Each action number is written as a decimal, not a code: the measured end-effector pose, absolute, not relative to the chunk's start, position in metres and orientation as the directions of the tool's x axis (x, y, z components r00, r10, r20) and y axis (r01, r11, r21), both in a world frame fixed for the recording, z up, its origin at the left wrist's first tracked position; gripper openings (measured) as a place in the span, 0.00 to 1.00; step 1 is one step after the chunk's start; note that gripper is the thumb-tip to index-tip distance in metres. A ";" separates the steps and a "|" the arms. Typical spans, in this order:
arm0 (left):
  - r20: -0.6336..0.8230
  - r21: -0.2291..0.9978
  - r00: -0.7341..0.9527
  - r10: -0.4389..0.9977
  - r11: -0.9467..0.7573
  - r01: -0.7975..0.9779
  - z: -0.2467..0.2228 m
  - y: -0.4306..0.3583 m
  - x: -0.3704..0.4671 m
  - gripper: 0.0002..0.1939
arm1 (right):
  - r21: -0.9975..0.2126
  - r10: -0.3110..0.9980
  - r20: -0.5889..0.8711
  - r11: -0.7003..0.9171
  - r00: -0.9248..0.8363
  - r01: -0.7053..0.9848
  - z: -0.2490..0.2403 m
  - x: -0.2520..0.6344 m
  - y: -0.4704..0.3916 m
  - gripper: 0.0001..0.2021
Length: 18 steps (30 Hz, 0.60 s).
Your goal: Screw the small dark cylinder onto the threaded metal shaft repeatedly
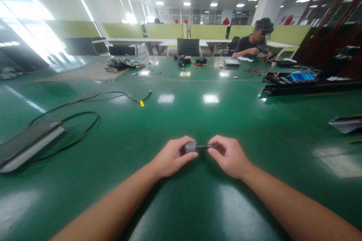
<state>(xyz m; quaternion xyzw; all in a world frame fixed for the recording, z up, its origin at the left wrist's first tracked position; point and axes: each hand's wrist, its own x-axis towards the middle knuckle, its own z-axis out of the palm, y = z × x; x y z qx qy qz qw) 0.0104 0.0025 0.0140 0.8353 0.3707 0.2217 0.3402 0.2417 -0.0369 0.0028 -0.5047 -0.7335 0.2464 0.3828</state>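
Between my hands, a short grey metal cylinder (pixel 190 147) lies sideways, with a thin dark rod (pixel 203 146) sticking out of its right end. My left hand (pixel 172 157) grips the cylinder, thumb below and fingers above and behind it. The far end of the rod is pinched by the thumb and forefinger of my right hand (pixel 230 156), which hide its tip. The exact kind of piece is too small to tell. Both hands are just over the green tabletop (pixel 181 120), close to its near side.
On the left are a long flat device (pixel 31 145) and a black cable (pixel 93 128); another cable has a yellow tag (pixel 141 103). Black rails (pixel 305 88) and a blue item (pixel 302 76) lie right. A co-worker (pixel 250 43) sits across, holding a dark tool. Parts line the far edge.
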 end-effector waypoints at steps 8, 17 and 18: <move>0.102 0.745 0.617 0.780 -0.471 0.472 0.014 0.004 0.010 0.12 | -0.760 0.936 0.299 0.352 -0.187 0.547 0.003 0.242 -0.037 0.04; 0.110 0.755 0.610 0.784 -0.466 0.461 0.013 0.005 0.009 0.13 | -0.763 0.938 0.298 0.346 -0.178 0.547 0.003 0.242 -0.037 0.04; 0.111 0.756 0.609 0.785 -0.465 0.461 0.013 0.005 0.009 0.13 | -0.762 0.938 0.298 0.345 -0.175 0.548 0.003 0.242 -0.037 0.04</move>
